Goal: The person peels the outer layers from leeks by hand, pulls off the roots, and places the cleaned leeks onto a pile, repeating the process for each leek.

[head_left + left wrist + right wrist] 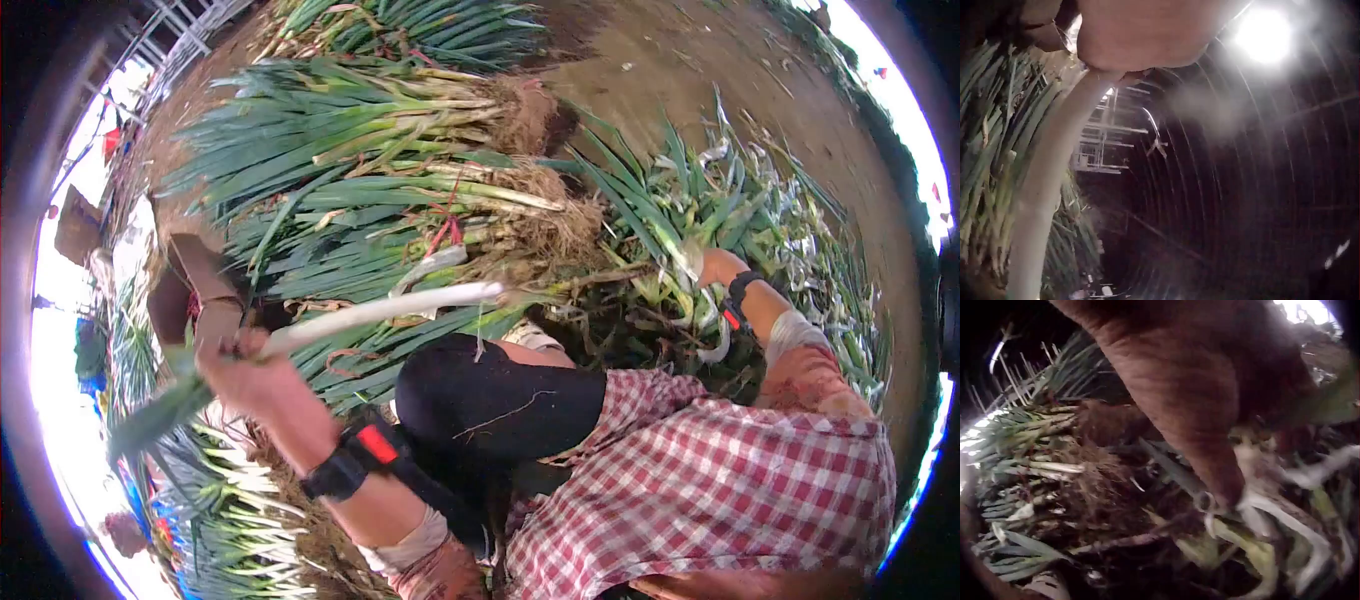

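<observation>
My left hand (262, 385) grips a long green onion (390, 307) near its leaves, its clean white stalk pointing right across the head view. In the left wrist view the white stalk (1047, 181) hangs down from the curled hand (1147, 37). At the right, my right hand (720, 268) holds stripped onion leaves (655, 222) over a heap of peelings (745, 190). Pale and yellowish peel strips (1254, 547) hang from under the right hand (1179, 394) in the right wrist view; its fingertips are partly hidden.
Bundles of unpeeled green onions (400, 120) with brown roots lie in front, one tied with red string (447, 228). White-stalked onions (250, 510) lie at lower left. A brown cardboard-like piece (205, 285) stands beside the left hand. Bare soil (680, 70) stretches beyond.
</observation>
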A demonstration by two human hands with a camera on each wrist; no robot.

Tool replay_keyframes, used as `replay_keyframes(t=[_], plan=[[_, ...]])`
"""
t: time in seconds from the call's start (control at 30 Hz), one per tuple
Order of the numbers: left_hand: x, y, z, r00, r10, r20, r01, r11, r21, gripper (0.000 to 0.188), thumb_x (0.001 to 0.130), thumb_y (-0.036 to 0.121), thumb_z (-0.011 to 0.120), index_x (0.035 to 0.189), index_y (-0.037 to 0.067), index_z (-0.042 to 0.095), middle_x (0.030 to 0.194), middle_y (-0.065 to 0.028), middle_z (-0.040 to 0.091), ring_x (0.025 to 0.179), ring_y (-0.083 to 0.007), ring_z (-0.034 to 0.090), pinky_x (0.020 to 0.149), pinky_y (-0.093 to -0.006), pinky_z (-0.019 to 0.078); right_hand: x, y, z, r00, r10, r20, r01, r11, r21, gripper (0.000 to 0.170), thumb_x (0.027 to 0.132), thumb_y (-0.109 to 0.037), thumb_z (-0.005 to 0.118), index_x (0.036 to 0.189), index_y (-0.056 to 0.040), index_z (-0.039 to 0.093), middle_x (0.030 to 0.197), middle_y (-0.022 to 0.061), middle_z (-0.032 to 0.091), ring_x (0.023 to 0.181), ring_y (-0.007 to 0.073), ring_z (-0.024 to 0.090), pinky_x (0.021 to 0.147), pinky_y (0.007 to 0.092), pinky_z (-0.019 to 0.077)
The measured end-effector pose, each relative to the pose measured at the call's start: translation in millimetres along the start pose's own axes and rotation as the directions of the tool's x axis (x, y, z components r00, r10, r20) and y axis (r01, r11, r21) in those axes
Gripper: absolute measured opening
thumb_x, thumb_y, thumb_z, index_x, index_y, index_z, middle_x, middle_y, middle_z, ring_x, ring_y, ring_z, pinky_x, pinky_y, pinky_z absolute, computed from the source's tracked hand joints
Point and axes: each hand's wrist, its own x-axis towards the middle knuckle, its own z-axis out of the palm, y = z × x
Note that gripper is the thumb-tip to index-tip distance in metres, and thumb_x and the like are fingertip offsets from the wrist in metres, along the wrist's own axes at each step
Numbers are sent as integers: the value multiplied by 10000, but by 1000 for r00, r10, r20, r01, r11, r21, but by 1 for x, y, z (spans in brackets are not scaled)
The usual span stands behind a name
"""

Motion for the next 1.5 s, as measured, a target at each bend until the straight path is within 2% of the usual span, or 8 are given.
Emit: replay_keyframes(t=[0.13,0.23,0.3,0.53,0.97,1.1,1.3,1.5], plan=[[-18,-12,26,990,91,-106,-95,995,-35,140,722,126,546,701,111,408,583,24,331,463,-89,268,408,-243,235,-29,-125,-77,641,-194,-743,563,776,283,337,746,-337,556,844,-15,567,779,168,587,736,331,570,622,402,454],[-32,-28,37,988,11,-154,-18,999,-44,133,760,143,551,729,100,430,604,14,390,465,-88,301,410,-244,242,-121,-204,-151,551,-434,-713,823,423,379,305,830,-253,510,1029,-22,510,889,140,589,833,229,575,731,322,445],[-31,-26,34,993,-15,-115,9,999,-53,150,765,157,573,752,94,437,630,2,436,469,-88,320,410,-242,252,-145,-245,-148,163,-571,-805,986,126,110,350,840,-276,501,1076,-20,468,844,134,581,805,209,571,698,313,444],[-47,-57,34,983,-175,-60,180,978,102,260,827,305,519,758,83,404,600,-20,433,441,-110,378,375,-242,333,-197,-280,-161,495,-775,-394,649,28,760,326,888,-320,411,806,-21,513,528,17,436,449,96,429,423,252,356],[-84,-81,44,961,-274,-37,276,960,45,197,828,236,516,731,124,386,562,16,372,430,-109,368,368,-258,319,-204,-292,-139,375,-665,-646,892,69,446,281,834,-268,504,806,12,502,632,80,520,535,139,505,503,292,418],[-82,-83,44,995,-98,8,98,989,-113,173,845,191,483,814,98,339,531,9,362,347,-94,357,295,-237,324,-202,-279,-131,556,-727,-403,616,35,787,153,819,-158,526,879,-18,541,654,-23,486,589,53,454,503,228,383],[-63,8,13,983,124,-136,-138,986,-98,192,829,207,509,803,99,352,553,-3,373,361,-106,355,297,-245,294,-213,-271,-129,318,-792,-522,814,-54,578,136,813,-142,543,869,-18,552,664,-38,484,571,39,414,497,199,342],[0,153,-165,840,492,-226,-435,862,261,215,831,223,515,655,105,480,520,21,405,425,-84,413,395,-218,371,-146,-235,-109,645,-602,-471,763,476,437,192,773,-163,571,803,27,564,697,57,575,654,120,514,632,274,419]])
